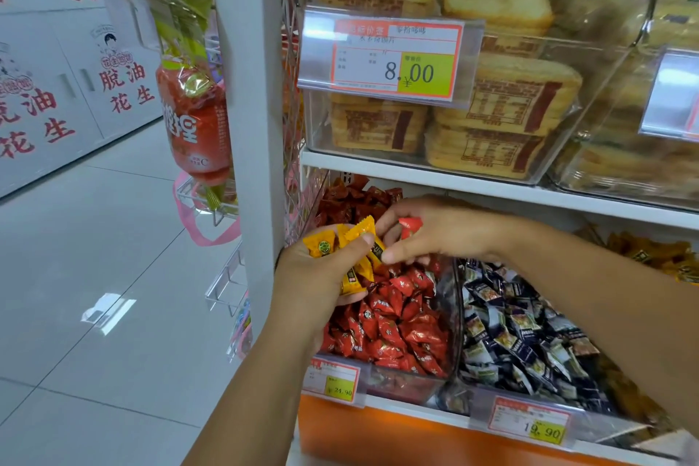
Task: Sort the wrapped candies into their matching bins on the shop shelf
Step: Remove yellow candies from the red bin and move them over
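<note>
red bin (406, 386): clear, full of red candies (393, 325)
dark bin (459, 337): just right, dark-wrapped candies (525, 333)
left hand (321, 272): cupped over red bin, holding yellow candies (353, 253)
right hand (438, 227): pinching one red candy (410, 225), fingers touching yellow ones

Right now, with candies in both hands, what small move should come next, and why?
Probably let the right hand drop its red candy into the red-candy bin straight below. The colours match, and the left hand is full of yellow candies that belong elsewhere.
</note>
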Available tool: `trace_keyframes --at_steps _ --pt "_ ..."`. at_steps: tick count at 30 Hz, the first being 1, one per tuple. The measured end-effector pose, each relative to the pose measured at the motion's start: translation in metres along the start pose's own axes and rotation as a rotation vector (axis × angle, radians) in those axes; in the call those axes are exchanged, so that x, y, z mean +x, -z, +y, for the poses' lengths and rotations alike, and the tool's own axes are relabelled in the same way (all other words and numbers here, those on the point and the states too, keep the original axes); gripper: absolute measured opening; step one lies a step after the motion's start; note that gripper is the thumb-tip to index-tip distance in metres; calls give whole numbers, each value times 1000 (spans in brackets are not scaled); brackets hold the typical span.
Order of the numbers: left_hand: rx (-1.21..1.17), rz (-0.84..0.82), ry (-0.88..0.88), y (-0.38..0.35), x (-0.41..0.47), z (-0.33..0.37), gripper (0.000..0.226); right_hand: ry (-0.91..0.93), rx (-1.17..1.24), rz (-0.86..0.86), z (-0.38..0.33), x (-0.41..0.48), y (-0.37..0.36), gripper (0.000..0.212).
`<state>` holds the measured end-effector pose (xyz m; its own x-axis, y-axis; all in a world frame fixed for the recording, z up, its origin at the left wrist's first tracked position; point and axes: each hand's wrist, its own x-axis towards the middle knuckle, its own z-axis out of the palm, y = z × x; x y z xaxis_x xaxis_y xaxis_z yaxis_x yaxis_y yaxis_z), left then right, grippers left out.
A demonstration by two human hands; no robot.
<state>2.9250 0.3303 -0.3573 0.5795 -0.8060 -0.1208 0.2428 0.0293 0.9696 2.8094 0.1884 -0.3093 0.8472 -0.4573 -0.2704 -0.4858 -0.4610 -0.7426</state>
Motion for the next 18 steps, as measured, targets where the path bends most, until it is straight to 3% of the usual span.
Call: trace_keyframes --at_steps 3,5,10,14,18 --pt "36 47 -100 -3 -7 0 4 -4 -128 183 16 6 21 9" --pt "84 86 -175 -4 -11 1 6 -36 -266 226 23 11 28 18" --pt "265 172 -319 5 -17 0 13 9 -526 129 21 31 11 27" --pt "313 145 -295 9 -16 -9 13 -195 -802 -37 30 52 1 49" --pt "321 117 -274 9 -14 -13 9 -228 -949 -96 31 57 1 60"
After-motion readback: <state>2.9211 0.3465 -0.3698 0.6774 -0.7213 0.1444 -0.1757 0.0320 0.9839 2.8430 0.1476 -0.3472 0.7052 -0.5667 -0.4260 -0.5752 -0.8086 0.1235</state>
